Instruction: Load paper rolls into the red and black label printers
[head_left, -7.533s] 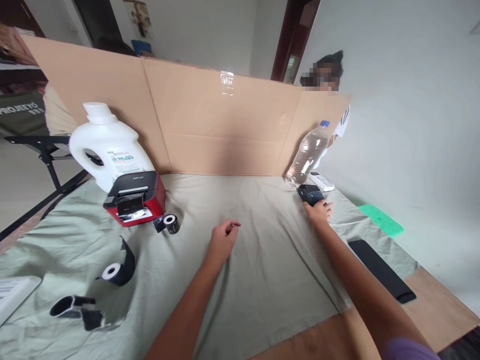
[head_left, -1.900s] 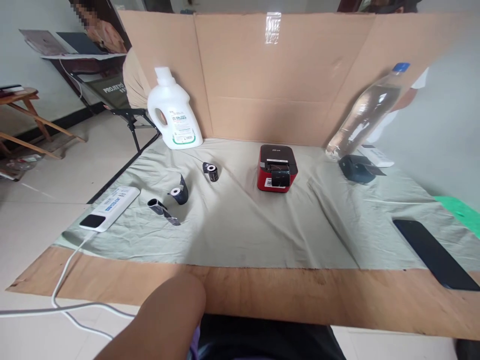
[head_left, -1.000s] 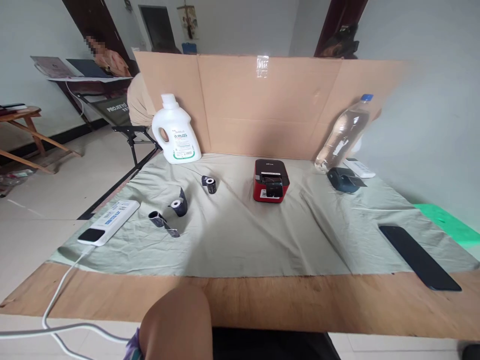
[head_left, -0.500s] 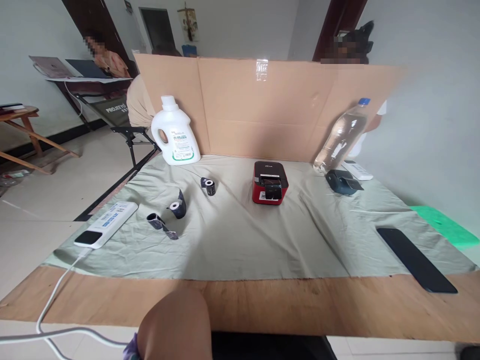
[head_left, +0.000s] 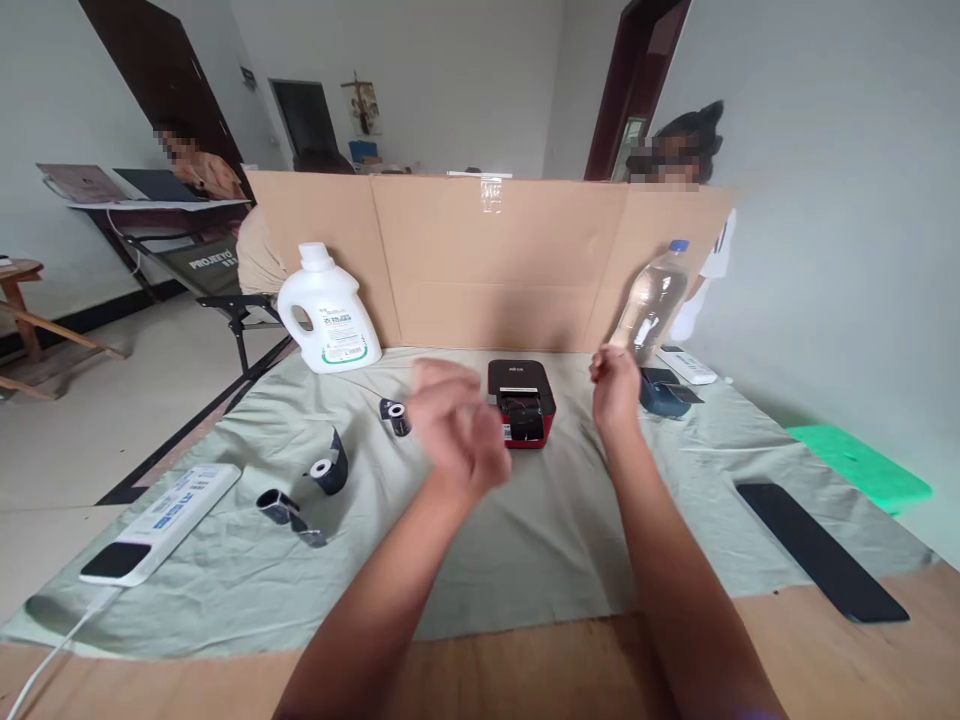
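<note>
Printer (head_left: 519, 380): red and black, a dark strip at its front; I see it on the cloth (head_left: 540, 570) over the table (head_left: 525, 665), between my two hands.
Left hand (head_left: 459, 425): raised just beside the printer's left side in my view, partly overlapping it; motion blur means I cannot tell how wide the fingers stand or whether they hold anything.
Right hand (head_left: 615, 390): fingers curled in narrow, nothing visible in them; it is near the dark blue device (head_left: 664, 398), and I cannot tell if they touch.
Rolls: I have one black roll (head_left: 398, 420) beyond the left hand, a second roll (head_left: 328, 474) nearer me, and a curled black strip (head_left: 289, 515) beside that one.
Bottles: white jug (head_left: 334, 318) far left, clear bottle (head_left: 654, 305) tilted at right, both before the cardboard (head_left: 495, 260).
Edges: white device (head_left: 161, 525) with a cable on my left, black slab (head_left: 821, 550) on my right.
Background: a person (head_left: 705, 240) behind the cardboard at right.
</note>
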